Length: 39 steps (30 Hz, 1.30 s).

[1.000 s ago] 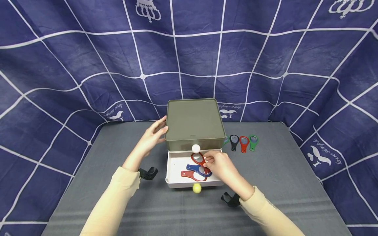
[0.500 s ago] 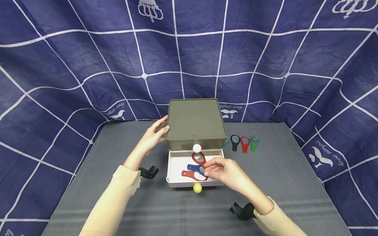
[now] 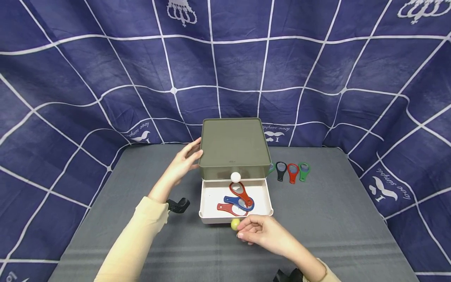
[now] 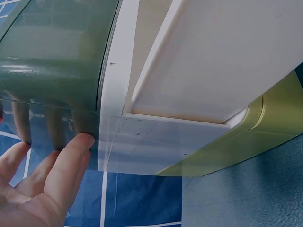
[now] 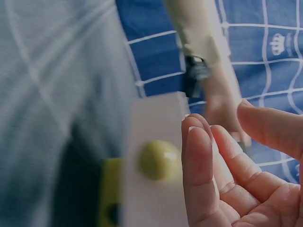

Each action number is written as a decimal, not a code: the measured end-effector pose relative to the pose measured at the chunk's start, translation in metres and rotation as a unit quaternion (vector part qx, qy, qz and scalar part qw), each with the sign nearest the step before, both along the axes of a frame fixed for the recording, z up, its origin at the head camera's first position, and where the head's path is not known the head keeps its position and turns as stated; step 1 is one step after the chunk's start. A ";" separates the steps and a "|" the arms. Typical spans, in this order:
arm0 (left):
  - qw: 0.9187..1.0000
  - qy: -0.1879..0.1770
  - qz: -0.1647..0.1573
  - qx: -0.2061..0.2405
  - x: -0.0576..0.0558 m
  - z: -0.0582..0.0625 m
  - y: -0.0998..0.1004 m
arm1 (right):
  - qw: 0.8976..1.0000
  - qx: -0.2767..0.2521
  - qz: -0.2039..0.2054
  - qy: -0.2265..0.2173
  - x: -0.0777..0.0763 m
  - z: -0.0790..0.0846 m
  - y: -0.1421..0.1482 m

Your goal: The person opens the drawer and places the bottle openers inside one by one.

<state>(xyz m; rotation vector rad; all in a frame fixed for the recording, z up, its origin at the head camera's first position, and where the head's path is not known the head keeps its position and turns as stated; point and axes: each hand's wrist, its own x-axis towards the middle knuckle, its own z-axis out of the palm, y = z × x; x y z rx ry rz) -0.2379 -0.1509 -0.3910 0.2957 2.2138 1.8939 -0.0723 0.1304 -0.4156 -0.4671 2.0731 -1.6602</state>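
Observation:
My left hand (image 3: 179,166) rests its fingertips on the left side of an olive-green drawer box (image 3: 235,143); in the left wrist view the fingers (image 4: 68,163) touch its glossy wall. From the box's lower part a white drawer (image 3: 210,196) sticks out. Inside it lie a red magnifying glass (image 3: 240,192), a blue magnifying glass (image 3: 232,200) partly beneath it, and another red magnifying glass (image 3: 226,208) nearest the front. My right hand (image 3: 264,235) is in front of the drawer beside its yellow round knob (image 3: 234,224). Thumb and fingers stand apart around nothing, near the knob (image 5: 158,161).
Right of the box, a black magnifying glass (image 3: 281,170), a red one (image 3: 293,173) and a green one (image 3: 304,171) lie in a row, with another half hidden behind the box. A white knob (image 3: 235,177) marks the upper drawer. A blue checked curtain (image 3: 232,70) surrounds the grey table (image 3: 338,219).
My right hand has let go of the upper red magnifying glass, leaving it in the drawer. It has moved back and down to the yellow knob. The left hand stays put.

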 end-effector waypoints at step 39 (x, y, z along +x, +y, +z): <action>1.000 -0.001 0.005 0.000 0.000 0.000 0.001 | 0.957 -0.184 -0.094 -0.206 0.004 -0.067 -0.026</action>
